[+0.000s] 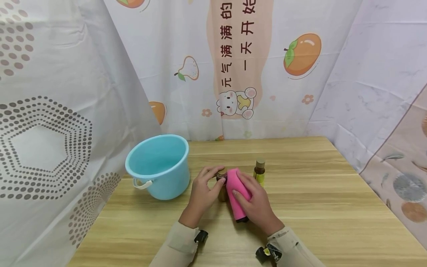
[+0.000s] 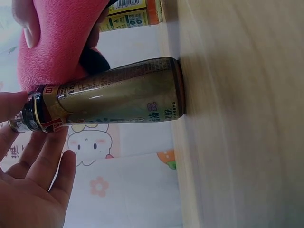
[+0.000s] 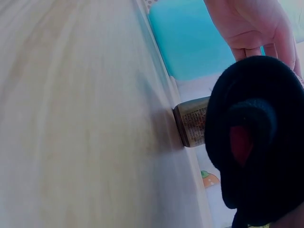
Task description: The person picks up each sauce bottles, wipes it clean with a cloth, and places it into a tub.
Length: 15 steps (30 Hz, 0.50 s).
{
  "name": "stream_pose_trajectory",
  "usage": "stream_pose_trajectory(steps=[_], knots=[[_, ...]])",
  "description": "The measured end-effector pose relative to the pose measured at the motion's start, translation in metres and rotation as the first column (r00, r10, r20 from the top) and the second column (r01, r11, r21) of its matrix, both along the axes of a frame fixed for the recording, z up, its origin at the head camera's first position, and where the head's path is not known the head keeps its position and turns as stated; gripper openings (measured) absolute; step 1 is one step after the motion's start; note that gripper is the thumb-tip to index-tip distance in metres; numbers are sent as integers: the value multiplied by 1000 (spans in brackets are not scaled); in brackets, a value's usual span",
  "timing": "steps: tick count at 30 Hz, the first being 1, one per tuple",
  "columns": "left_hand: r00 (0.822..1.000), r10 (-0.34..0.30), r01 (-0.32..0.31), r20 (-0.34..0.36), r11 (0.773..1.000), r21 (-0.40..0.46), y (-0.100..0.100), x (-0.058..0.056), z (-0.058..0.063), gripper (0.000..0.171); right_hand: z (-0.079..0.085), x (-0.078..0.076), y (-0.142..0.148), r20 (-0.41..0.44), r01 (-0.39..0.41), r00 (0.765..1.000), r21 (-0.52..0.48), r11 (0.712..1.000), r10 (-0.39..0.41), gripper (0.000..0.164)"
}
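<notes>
A brown glass bottle with a printed label (image 2: pixel 123 95) stands upright on the table. My left hand (image 1: pixel 201 193) pinches it at the neck, just below the metal-coloured cap (image 1: pixel 221 172), with thumb and fingers. In my right hand (image 1: pixel 258 205) is a folded pink cloth (image 1: pixel 236 193), gripped between thumb and fingers close against the bottle's right side. The cloth's black underside (image 3: pixel 251 80) faces the right wrist camera and hides much of the bottle there. In the left wrist view, the pink side overlaps the bottle near its neck.
Beyond the right hand stands a second dark bottle with a yellow label (image 1: pixel 259 172), partly hidden. A light blue bucket (image 1: pixel 171 181) with a white handle sits at the back left. The wooden table (image 1: pixel 320 207) ends against a patterned curtain (image 1: pixel 186 104).
</notes>
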State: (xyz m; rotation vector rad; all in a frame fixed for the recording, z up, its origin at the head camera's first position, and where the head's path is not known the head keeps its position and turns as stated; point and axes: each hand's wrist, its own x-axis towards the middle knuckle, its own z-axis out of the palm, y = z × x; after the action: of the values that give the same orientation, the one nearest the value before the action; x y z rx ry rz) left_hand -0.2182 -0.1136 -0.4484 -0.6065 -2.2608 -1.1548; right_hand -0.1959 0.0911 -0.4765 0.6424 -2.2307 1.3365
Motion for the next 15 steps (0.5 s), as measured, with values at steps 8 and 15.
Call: stream_pose_trajectory(steps=[8,15], knots=[[999,-28,27,22,999,37,1,-1,-1,37,-1,0,0,59,11,998,39,999,-13,60],[1000,-9,8,24,999,48,2,-1,-1,40,-2,-1,0,137,10,990,69,998,-19,59]])
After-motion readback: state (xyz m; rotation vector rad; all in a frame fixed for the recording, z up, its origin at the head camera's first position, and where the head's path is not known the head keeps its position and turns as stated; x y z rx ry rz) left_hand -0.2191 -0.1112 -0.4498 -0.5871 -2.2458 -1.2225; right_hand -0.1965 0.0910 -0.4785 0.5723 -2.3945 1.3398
